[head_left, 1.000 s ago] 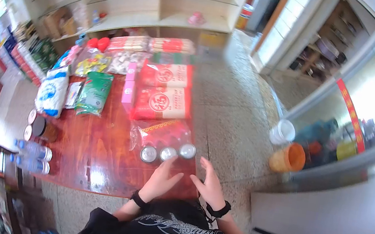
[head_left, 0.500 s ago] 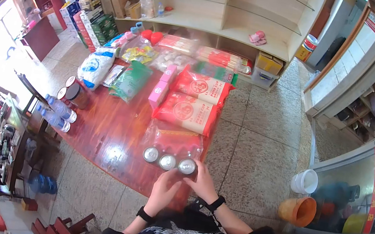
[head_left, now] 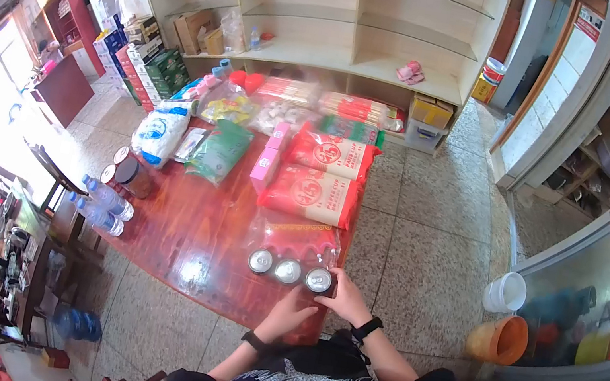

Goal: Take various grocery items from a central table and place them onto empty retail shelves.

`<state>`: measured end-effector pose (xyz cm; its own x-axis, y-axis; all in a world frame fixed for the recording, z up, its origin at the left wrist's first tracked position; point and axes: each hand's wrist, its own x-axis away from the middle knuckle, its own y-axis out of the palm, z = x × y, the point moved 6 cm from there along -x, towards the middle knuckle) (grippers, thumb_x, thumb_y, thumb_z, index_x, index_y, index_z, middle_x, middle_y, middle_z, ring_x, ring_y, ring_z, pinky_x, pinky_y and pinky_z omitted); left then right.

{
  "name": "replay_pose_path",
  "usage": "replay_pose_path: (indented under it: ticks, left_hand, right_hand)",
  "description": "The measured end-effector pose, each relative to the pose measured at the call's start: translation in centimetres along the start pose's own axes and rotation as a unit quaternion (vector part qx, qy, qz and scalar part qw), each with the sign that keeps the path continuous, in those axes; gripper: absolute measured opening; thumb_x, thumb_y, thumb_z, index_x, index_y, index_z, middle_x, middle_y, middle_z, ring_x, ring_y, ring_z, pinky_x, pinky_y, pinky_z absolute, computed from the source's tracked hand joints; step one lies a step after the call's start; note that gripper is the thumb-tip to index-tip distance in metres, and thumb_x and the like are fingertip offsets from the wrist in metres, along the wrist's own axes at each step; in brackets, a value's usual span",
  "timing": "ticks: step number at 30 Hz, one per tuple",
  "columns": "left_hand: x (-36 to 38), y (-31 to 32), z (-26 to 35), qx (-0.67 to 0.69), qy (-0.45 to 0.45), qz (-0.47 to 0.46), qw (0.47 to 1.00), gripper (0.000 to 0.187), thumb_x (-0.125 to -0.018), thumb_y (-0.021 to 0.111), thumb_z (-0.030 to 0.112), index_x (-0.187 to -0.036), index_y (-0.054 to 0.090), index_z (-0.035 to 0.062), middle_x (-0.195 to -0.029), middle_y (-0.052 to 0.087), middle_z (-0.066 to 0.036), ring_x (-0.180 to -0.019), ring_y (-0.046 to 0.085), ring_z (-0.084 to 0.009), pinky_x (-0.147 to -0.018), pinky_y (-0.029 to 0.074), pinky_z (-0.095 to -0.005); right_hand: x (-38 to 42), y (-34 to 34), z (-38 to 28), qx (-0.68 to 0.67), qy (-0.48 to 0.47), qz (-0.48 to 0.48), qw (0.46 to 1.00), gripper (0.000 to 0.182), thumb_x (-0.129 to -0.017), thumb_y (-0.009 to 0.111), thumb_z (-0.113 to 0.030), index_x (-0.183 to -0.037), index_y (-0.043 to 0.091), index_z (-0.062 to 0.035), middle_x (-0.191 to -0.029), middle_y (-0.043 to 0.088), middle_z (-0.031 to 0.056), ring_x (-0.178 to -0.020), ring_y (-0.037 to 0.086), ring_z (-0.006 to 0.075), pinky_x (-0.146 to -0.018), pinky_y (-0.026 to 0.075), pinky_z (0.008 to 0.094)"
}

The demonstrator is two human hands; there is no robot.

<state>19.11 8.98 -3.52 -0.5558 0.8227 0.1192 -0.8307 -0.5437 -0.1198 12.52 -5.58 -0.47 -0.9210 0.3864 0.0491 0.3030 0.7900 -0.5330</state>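
Three drink cans stand in a row near the table's front right corner: the left can (head_left: 260,261), the middle can (head_left: 287,271) and the right can (head_left: 318,280). My right hand (head_left: 348,299) curls round the right can from its right side. Just below the middle and right cans is my left hand (head_left: 287,317), fingers stretched toward them and holding nothing visible. Behind the cans lies a clear bag with red contents (head_left: 303,237). Two red and cream paper cup packs (head_left: 312,193) lie farther back, with a pink box (head_left: 270,159) at their left.
On the glossy wooden table (head_left: 186,227), water bottles (head_left: 107,198) and lidded jars (head_left: 134,171) stand left. Green (head_left: 220,150) and white (head_left: 161,133) bags lie farther back. Shelves (head_left: 302,12) rise behind; orange (head_left: 498,338) and white (head_left: 505,293) buckets stand right. People sit at far left.
The view has shifted, so the table and cans appear lower and farther right. The cans keep their row; my right hand stays at the right can, my left just below.
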Motion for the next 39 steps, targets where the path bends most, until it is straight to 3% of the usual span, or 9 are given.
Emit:
replay_pose_path:
  ticks: [4, 7, 10, 14, 21, 23, 29, 37, 39]
  left_hand:
    - [-0.1, -0.5, -0.6, -0.002, -0.008, -0.013, 1.000, 0.062, -0.084, 0.068, 0.021, -0.133, 0.040, -0.0037, -0.123, 0.056, -0.022, -0.116, 0.057, -0.0292, -0.095, 0.045, -0.0369]
    - [-0.5, -0.3, 0.5, -0.061, 0.012, -0.034, 0.997, 0.061, -0.087, 0.066, 0.013, -0.137, 0.035, -0.0038, -0.122, 0.056, -0.016, -0.114, 0.055, -0.0208, -0.095, 0.046, -0.0350]
    - [1.0, 0.6, 3.6, -0.087, 0.004, 0.003, 0.996, 0.068, -0.085, 0.070, 0.022, -0.137, 0.037, -0.0059, -0.126, 0.054, -0.021, -0.117, 0.053, -0.0237, -0.097, 0.045, -0.0373]
    - [0.8, 2.5, 3.5, -0.125, -0.013, 0.053, 0.991, 0.060, -0.085, 0.069, 0.018, -0.132, 0.043, -0.0087, -0.124, 0.057, -0.020, -0.116, 0.056, -0.0242, -0.095, 0.047, -0.0349]
    - [-4.5, 12.0, 9.7, -0.126, 0.001, 0.037, 0.991, 0.040, -0.085, 0.065, 0.010, -0.120, 0.052, -0.0055, -0.113, 0.062, -0.018, -0.105, 0.062, -0.0230, -0.091, 0.049, -0.0336]
    - [-6.3, 15.7, 14.0, -0.208, 0.109, 0.049, 0.971, 0.033, -0.084, 0.065, 0.013, -0.112, 0.058, -0.0015, -0.107, 0.063, -0.020, -0.104, 0.061, -0.0325, -0.088, 0.048, -0.0395]
    - [-12.9, 25.8, 15.1, -0.023, 0.065, -0.023, 0.997, 0.037, -0.081, 0.068, 0.009, -0.116, 0.059, -0.0004, -0.109, 0.064, -0.017, -0.103, 0.063, -0.0303, -0.091, 0.048, -0.0380]
    - [-17.7, 31.9, 19.6, -0.118, 0.174, -0.135, 0.968, 0.044, -0.078, 0.074, 0.014, -0.117, 0.058, 0.0008, -0.110, 0.064, -0.012, -0.103, 0.062, -0.0239, -0.090, 0.048, -0.0352]
    - [-18.3, 32.9, 20.5, -0.110, 0.155, -0.161, 0.969, 0.045, -0.077, 0.076, 0.017, -0.116, 0.058, 0.0015, -0.112, 0.063, -0.012, -0.104, 0.061, -0.0233, -0.090, 0.047, -0.0342]
  right_hand:
    - [0.5, 0.1, -0.1, 0.011, -0.039, 0.067, 0.997, 0.075, -0.066, 0.082, -0.030, -0.125, 0.044, -0.0030, -0.122, 0.055, 0.0192, -0.115, 0.053, 0.0351, -0.097, 0.043, 0.0413]
    - [0.6, -0.2, -0.1, 0.013, -0.035, 0.075, 0.996, 0.071, -0.066, 0.082, -0.029, -0.123, 0.047, -0.0030, -0.119, 0.055, 0.0180, -0.113, 0.054, 0.0352, -0.096, 0.043, 0.0410]
    - [1.6, -0.4, 0.4, 0.045, -0.041, 0.065, 0.996, 0.071, -0.066, 0.082, -0.031, -0.121, 0.049, -0.0026, -0.116, 0.056, 0.0185, -0.110, 0.055, 0.0354, -0.094, 0.045, 0.0413]
    - [2.5, -3.6, 1.1, 0.027, -0.070, 0.069, 0.995, 0.069, -0.065, 0.082, -0.036, -0.117, 0.052, -0.0033, -0.112, 0.059, 0.0186, -0.105, 0.058, 0.0361, -0.090, 0.047, 0.0434]
    - [5.8, -15.5, 4.9, 0.010, -0.033, 0.112, 0.993, 0.068, -0.064, 0.082, -0.036, -0.115, 0.054, -0.0026, -0.108, 0.060, 0.0169, -0.102, 0.060, 0.0349, -0.087, 0.048, 0.0420]
    - [6.9, -19.9, 6.6, 0.016, -0.028, 0.128, 0.991, 0.068, -0.064, 0.082, -0.036, -0.115, 0.054, -0.0025, -0.107, 0.061, 0.0164, -0.101, 0.060, 0.0344, -0.086, 0.048, 0.0416]
    - [10.4, -31.3, 9.9, 0.051, -0.046, 0.214, 0.974, 0.065, -0.061, 0.083, -0.032, -0.113, 0.055, -0.0035, -0.102, 0.061, 0.0148, -0.095, 0.060, 0.0324, -0.081, 0.048, 0.0407]
    - [13.7, -37.6, 11.9, 0.017, -0.027, 0.283, 0.959, 0.066, -0.057, 0.082, -0.028, -0.109, 0.055, 0.0013, -0.100, 0.057, 0.0145, -0.090, 0.058, 0.0283, -0.079, 0.048, 0.0368]
    - [14.3, -38.4, 12.2, 0.021, 0.000, 0.285, 0.958, 0.065, -0.057, 0.082, -0.028, -0.109, 0.055, 0.0013, -0.099, 0.058, 0.0141, -0.090, 0.058, 0.0278, -0.079, 0.047, 0.0365]
